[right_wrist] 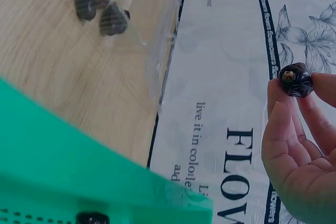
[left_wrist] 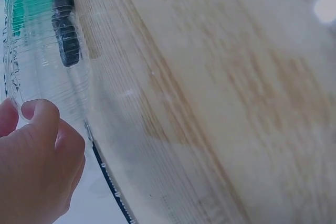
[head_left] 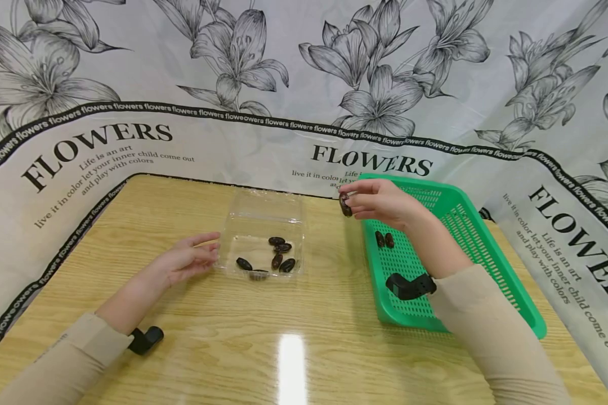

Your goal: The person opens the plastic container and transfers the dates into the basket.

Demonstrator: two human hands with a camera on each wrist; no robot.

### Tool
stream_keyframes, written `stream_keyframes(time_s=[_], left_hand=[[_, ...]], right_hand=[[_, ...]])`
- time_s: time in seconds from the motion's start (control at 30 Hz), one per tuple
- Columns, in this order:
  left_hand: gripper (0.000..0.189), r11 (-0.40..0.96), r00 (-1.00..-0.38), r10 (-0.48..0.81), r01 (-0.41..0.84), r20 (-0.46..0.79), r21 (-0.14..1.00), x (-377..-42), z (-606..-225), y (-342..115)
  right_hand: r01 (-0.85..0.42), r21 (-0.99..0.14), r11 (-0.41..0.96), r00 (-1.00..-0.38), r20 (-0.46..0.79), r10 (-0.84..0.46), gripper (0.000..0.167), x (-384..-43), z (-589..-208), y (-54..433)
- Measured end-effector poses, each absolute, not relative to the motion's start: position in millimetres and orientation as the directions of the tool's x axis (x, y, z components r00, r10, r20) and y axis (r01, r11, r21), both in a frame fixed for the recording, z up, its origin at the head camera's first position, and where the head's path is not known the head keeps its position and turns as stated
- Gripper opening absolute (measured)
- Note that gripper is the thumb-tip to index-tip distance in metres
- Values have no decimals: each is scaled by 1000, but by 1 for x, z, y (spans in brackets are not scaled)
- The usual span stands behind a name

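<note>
A dark brown date (head_left: 345, 204) is pinched between the thumb and fingers of my right hand (head_left: 385, 203), up over the far left corner of the green basket (head_left: 458, 247). The right wrist view shows the stem end of this date (right_wrist: 295, 80). My left hand (head_left: 184, 260) is at the left side of a clear plastic box (head_left: 238, 247), its fingertips touching or nearly touching the wall. Several dates (head_left: 277, 261) lie inside that box, whose lid stands tilted back. In the basket, two dates (head_left: 384, 239) rest side by side near the left wall.
The box and basket stand on a wood-grain table (head_left: 223, 337), with a gap between them. A white cloth (head_left: 263, 140) with printed flowers and lettering hangs behind and around the table. Black wrist straps (head_left: 409, 286) are on both forearms.
</note>
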State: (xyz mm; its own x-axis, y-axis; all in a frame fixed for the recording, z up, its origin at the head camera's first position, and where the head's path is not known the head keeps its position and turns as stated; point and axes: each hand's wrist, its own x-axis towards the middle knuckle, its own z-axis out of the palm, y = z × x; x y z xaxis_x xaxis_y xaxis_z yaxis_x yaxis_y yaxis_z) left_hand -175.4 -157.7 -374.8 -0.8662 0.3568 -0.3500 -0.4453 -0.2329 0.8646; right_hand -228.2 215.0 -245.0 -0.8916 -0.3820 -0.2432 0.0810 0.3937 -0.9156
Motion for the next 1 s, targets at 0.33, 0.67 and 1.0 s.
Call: stream_keyframes(time_s=[0.33,0.67,1.0], left_hand=[[67,-215,-866,357,-441,-350,872,-175,-376,-157],[67,-211,-869,355,-434,-345,876,-177,-378,-158],[68,-221,-870,352,-436,-345,873,-177,-379,-158]], right_hand=[[92,-927,364,-898,-235,-371,48,-221,-245,242],[96,-933,347,-905,-227,-359,44,-217,-250,266],[143,-921,362,-905,-270,-330,20,-211,-260,292]])
